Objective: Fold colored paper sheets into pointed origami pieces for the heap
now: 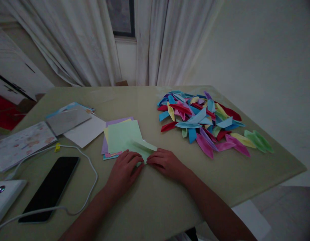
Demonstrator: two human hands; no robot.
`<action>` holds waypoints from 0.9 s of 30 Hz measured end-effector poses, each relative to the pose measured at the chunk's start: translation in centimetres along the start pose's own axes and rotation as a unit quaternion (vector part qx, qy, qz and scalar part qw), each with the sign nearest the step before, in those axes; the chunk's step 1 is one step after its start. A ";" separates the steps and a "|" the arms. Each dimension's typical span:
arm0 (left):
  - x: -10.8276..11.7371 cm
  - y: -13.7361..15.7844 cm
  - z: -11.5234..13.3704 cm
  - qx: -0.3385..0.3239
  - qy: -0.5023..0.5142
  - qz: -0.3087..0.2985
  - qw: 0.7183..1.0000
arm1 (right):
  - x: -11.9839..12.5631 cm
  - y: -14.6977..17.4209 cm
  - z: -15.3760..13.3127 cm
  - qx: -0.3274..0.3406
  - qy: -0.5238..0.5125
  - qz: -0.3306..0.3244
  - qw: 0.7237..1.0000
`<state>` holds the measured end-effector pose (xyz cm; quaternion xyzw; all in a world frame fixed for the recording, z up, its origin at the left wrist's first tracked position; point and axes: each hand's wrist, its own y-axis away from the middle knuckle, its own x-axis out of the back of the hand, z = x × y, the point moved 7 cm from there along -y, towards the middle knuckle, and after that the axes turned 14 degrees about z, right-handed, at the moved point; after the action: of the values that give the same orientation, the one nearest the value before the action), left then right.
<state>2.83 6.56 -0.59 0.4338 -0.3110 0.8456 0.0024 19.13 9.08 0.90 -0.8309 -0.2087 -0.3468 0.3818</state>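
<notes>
A light green sheet of paper [142,147], partly folded with a raised flap, lies at the middle of the table between my hands. My left hand [127,167] is closed on its left and near edge, fingers curled over the paper. Gripping the right side of the sheet is my right hand [167,163], thumb and fingers pinched together. Just behind my left hand sits a stack of square coloured paper [123,132], light green on top, with yellow, purple, pink and blue edges showing beneath. The paper's near corner is partly hidden by my fingers.
A heap of folded coloured paper pieces [195,115] covers the table's right rear. At left lie a black phone [50,189], a white cable [93,180], a white power bank [7,197], a patterned packet [24,144] and a white sheet [86,130]. Curtains [155,43] hang behind the table [149,207].
</notes>
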 end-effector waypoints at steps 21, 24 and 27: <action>0.5 1.5 2.1 -0.096 -0.105 -0.009 0.990 | 1.0 0.3 0.1 -0.034 -0.035 -0.045 0.998; 0.4 1.6 2.2 -0.096 -0.115 -0.019 0.989 | 1.1 0.4 0.2 -0.039 -0.039 -0.043 0.998; 0.5 1.7 2.2 -0.102 -0.120 -0.024 0.987 | 1.2 0.6 0.3 -0.045 -0.043 -0.039 0.997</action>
<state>3.70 3.92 -0.17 0.5371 -0.3831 0.7509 0.0299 20.37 9.06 1.34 -0.8527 -0.2414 -0.3343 0.3206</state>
